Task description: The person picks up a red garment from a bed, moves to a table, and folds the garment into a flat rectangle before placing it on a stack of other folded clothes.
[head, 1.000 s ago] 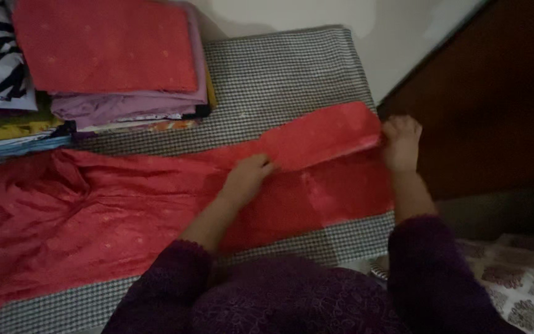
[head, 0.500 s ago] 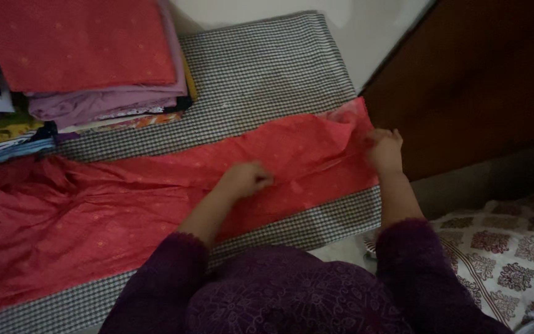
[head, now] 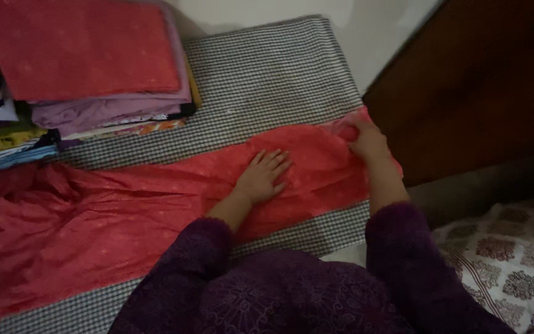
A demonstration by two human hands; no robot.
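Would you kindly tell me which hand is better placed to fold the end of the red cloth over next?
The right hand, probably: its grip is closed on the end of the red cloth at the mat's edge, while the left hand lies flat and open on the middle, pinning it.

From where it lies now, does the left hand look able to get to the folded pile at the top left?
Probably yes. The left hand lies flat on the red cloth, and only open checked mat separates it from the folded stack. It holds nothing.
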